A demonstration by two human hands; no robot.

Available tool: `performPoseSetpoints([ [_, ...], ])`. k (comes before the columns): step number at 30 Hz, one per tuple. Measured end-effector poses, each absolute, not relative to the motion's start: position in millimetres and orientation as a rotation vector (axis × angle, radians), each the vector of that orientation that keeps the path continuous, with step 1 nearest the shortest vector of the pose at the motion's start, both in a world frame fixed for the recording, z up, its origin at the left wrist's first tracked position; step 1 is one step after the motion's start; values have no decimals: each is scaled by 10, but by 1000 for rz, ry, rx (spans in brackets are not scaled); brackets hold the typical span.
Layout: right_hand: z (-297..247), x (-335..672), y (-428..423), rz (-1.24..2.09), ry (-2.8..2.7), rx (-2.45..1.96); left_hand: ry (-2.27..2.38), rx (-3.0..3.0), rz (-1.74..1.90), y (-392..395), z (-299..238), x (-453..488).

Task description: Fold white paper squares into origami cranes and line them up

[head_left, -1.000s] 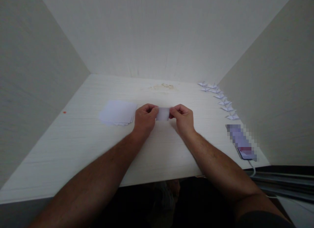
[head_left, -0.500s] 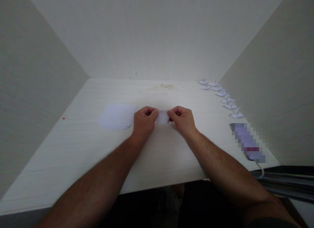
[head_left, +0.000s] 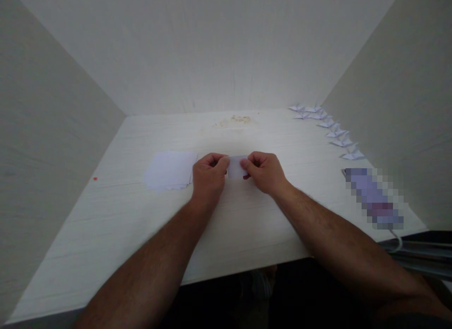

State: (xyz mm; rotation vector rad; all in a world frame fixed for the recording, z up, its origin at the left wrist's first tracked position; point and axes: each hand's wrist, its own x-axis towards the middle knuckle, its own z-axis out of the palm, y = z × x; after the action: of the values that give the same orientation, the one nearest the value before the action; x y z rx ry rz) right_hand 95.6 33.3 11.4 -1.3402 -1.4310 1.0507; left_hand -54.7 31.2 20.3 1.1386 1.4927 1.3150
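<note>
A small folded piece of white paper (head_left: 236,168) is held over the middle of the white table (head_left: 243,225). My left hand (head_left: 211,174) pinches its left edge between thumb and fingers. At the right edge, my right hand (head_left: 265,171) grips it the same way, its thumb lying over the front of the paper. Fingertips behind the paper are partly hidden. Just left of my left hand lies a stack of white paper sheets (head_left: 169,169), slightly fanned at its edges.
Several folded white paper cranes (head_left: 342,143) stand in a line along the right wall. Nearer me is a blurred-out phone-like device (head_left: 372,194) with a white cable (head_left: 399,244). A small red spot (head_left: 95,178) marks the left side. Walls enclose the table's back and sides.
My right hand has shifted a little along the paper, its thumb now further in over it. The camera view has turned slightly. Both hands keep hold of the paper.
</note>
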Motion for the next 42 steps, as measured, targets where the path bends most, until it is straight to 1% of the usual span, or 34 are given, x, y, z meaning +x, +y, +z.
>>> performPoseSetpoints([
  [7,93,965,336,1155,-1452,-1360,1472,1119,1354,336,159,-560],
  [12,109,969,320,1117,-1490,-1398,1461,1111,1369,334,136,-571],
  [18,65,968,340,1191,-1445,-1359,1445,1054,1441,362,133,-558],
  [24,120,996,338,1062,-1483,-1401,1359,987,1446,375,116,-553],
  [29,136,1030,371,1077,-1429,-1342,1336,1017,1389,379,88,-558],
  [32,139,1038,369,1028,-1439,-1295,1310,1026,1355,372,102,-569],
  [36,162,1038,328,958,-1583,-1306,1264,1111,1315,335,173,-580],
  [42,202,1014,277,867,-1806,-1302,1298,1349,1101,291,236,-575],
])
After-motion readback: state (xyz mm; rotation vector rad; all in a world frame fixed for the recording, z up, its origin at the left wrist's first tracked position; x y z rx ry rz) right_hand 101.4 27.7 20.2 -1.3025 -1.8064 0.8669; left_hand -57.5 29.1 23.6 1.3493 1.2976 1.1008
